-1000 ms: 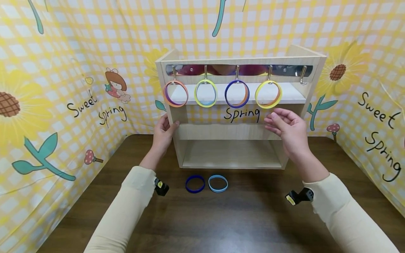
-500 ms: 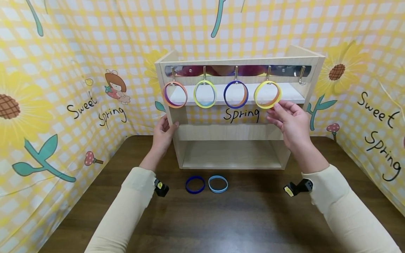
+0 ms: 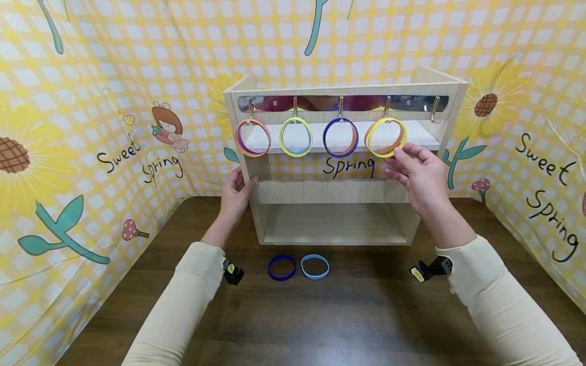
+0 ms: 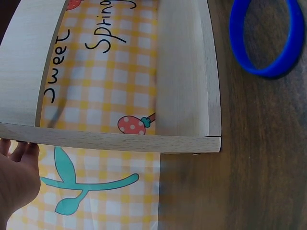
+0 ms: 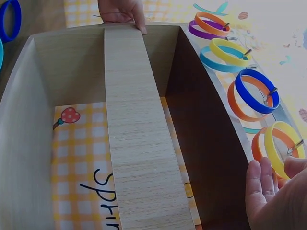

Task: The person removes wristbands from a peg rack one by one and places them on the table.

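Note:
My left hand (image 3: pixel 236 188) grips the left side panel of a pale wooden shelf (image 3: pixel 329 191). With thumb and fingers, my right hand (image 3: pixel 423 180) pinches the lower right edge of a yellow wristband (image 3: pixel 368 137) on the fourth hook. An orange wristband (image 5: pixel 257 143) hangs behind it on that hook. Paired bands fill the first three hooks: an orange one (image 3: pixel 268 138) over purple, a yellow one (image 3: pixel 282 145) over light blue, and a blue one (image 3: pixel 325 145) over orange. The fifth hook (image 3: pixel 435 111) carries no band.
On the brown table (image 3: pixel 293 320), in front of the shelf, lie a dark blue wristband (image 3: pixel 270 272) and a light blue wristband (image 3: pixel 315 277). A metal hook strip (image 3: pixel 366 103) runs along the shelf's top front. Yellow checked cloth (image 3: pixel 293 40) surrounds the table.
My right hand has risen from below the fourth hook to the yellow band's lower edge and taken hold. That band has shifted slightly left at its hook. My left hand keeps its place.

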### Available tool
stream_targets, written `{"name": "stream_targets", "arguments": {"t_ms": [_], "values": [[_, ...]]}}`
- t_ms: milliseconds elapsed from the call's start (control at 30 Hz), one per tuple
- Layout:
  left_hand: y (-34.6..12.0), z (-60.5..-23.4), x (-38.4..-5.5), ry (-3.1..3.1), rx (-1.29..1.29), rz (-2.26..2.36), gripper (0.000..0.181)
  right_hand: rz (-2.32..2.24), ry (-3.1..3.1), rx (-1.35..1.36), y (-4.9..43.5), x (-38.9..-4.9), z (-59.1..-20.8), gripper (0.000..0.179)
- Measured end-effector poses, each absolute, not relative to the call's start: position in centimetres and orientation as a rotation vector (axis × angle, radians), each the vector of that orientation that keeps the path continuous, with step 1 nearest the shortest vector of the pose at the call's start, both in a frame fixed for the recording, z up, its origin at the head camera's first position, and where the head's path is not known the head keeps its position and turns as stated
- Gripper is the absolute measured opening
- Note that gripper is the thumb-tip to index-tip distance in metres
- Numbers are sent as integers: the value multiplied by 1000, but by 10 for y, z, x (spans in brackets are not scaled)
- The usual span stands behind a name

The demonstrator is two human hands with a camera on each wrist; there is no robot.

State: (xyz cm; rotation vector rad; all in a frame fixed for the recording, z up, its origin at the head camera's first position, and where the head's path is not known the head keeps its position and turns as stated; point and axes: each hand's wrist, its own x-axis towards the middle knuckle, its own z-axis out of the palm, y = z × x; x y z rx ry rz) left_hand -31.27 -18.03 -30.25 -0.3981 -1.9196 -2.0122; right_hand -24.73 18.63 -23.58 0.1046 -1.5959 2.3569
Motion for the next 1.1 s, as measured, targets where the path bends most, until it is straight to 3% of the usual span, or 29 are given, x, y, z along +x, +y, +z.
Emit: {"name": "stream_targets", "arguments": {"t_ms": [300, 1100], "values": [[-186, -318, -331, -1898, -422, -1996, 47, 2363, -1565, 137, 188, -243, -235, 36], [-185, -320, -332, -1882, -421, -1998, 46, 2536, -1382, 209, 188, -232, -217, 25]]}}
